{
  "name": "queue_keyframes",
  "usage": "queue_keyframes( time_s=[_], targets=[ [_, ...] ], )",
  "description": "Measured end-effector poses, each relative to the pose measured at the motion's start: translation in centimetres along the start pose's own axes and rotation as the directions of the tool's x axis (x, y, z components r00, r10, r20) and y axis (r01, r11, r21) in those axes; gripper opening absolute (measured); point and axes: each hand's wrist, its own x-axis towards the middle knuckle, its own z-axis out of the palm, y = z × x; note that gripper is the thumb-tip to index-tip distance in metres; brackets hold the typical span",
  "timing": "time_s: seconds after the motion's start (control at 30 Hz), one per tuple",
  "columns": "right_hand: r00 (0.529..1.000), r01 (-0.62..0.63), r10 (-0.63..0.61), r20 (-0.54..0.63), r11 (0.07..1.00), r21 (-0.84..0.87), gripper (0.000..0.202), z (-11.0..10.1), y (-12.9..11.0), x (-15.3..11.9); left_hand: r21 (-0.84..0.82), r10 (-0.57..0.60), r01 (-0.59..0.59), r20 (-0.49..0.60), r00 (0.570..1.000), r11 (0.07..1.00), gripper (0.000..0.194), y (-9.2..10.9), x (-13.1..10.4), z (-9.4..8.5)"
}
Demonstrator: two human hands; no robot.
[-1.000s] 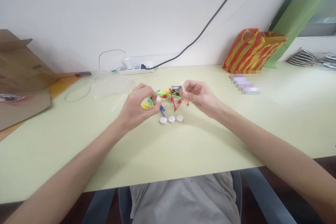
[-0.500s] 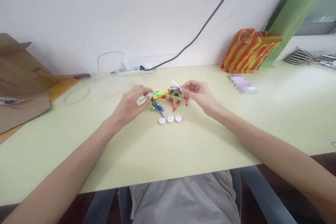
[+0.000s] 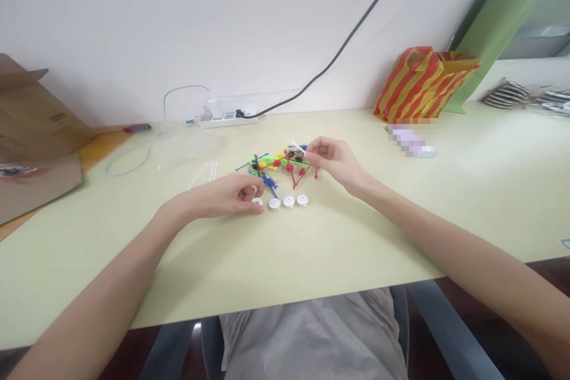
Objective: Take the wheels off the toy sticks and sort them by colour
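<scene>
Between thumb and fingers, my left hand (image 3: 236, 195) grips a small white wheel (image 3: 257, 202) at the table surface. That wheel is at the left end of a row with three more white wheels (image 3: 289, 202). A thin white plastic stick (image 3: 298, 147) is pinched in my right hand (image 3: 332, 159), its tip pointing up and left. Between my hands lies a loose pile of coloured plastic pieces (image 3: 289, 168) in red, blue, green, yellow and black. Several thin white sticks (image 3: 214, 171) lie behind my left wrist.
A power strip (image 3: 228, 122) with a black cable (image 3: 329, 62) stands by the wall. At the left is a cardboard box (image 3: 40, 110). A red and yellow striped bag (image 3: 421, 86) stands at the back right, with a blurred-out object (image 3: 412, 139) before it.
My left hand has come down and toward me from the pile, carrying the white wheel to the left end of the row. My right hand stays nearly still with the stick.
</scene>
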Motion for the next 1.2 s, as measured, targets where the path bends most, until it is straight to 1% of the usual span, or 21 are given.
queue_keyframes(
  time_s=[0.13, 0.2, 0.3, 0.37, 0.53, 0.67, 0.77, 0.83, 0.93, 1.0, 1.07, 1.17, 1.2],
  targets=[
    [0.998, 0.058, -0.060, -0.034, 0.997, -0.060, 0.024, 0.2, 0.2, 0.1, 0.000, 0.059, -0.059, 0.012, 0.998, 0.998, 0.023, 0.1, 0.3, 0.3],
    [0.996, 0.086, -0.088, -0.027, 0.994, -0.070, 0.019, 0.1, 0.2, 0.1, 0.002, 0.071, -0.071, 0.009, 0.997, 0.997, 0.023, 0.2, 0.3, 0.4],
    [0.993, 0.116, -0.114, 0.027, 0.990, -0.076, 0.011, 0.1, 0.2, 0.0, 0.013, 0.106, -0.106, -0.006, 0.994, 0.994, 0.024, 0.3, 0.4, 0.5],
    [0.990, 0.123, -0.116, 0.079, 0.988, -0.097, 0.010, 0.2, 0.2, -0.1, 0.024, 0.125, -0.125, -0.007, 0.992, 0.992, 0.024, 0.3, 0.5, 0.6],
    [0.979, 0.149, -0.122, 0.166, 0.975, -0.167, 0.010, 0.8, -0.1, -0.4, 0.057, 0.119, -0.117, -0.027, 0.993, 0.991, 0.023, 0.6, 0.8, 0.9],
    [0.960, 0.183, -0.123, 0.253, 0.956, -0.228, 0.003, 1.0, -0.7, -0.7, 0.090, 0.107, -0.102, -0.047, 0.993, 0.991, 0.026, 0.9, 1.0, 1.4],
    [0.924, 0.216, -0.092, 0.370, 0.926, -0.310, 0.014, 0.9, -1.4, -1.1, 0.145, 0.108, -0.098, -0.062, 0.992, 0.985, 0.028, 1.1, 1.2, 1.7],
    [0.904, 0.228, -0.062, 0.423, 0.906, -0.355, 0.018, 0.8, -1.9, -1.4, 0.167, 0.115, -0.103, -0.065, 0.991, 0.981, 0.028, 1.1, 1.3, 1.8],
    [0.873, 0.240, -0.006, 0.488, 0.877, -0.417, 0.015, 0.7, -2.5, -1.7, 0.176, 0.119, -0.106, -0.065, 0.991, 0.979, 0.028, 1.2, 1.2, 1.8],
    [0.842, 0.261, 0.029, 0.539, 0.853, -0.453, 0.012, 0.7, -2.7, -1.8, 0.185, 0.122, -0.108, -0.066, 0.990, 0.977, 0.027, 1.3, 1.1, 1.8],
    [0.819, 0.279, 0.058, 0.571, 0.829, -0.485, 0.011, 0.6, -2.8, -2.0, 0.187, 0.125, -0.111, -0.066, 0.990, 0.976, 0.026, 1.3, 1.0, 1.7],
    [0.802, 0.268, 0.125, 0.584, 0.798, -0.539, 0.007, 0.4, -2.8, -2.1, 0.182, 0.112, -0.098, -0.065, 0.992, 0.978, 0.022, 1.3, 0.6, 1.6],
    [0.796, 0.261, 0.149, 0.586, 0.789, -0.556, 0.009, 0.4, -2.7, -2.1, 0.186, 0.107, -0.094, -0.065, 0.992, 0.978, 0.022, 1.2, 0.5, 1.6]
  ],
)
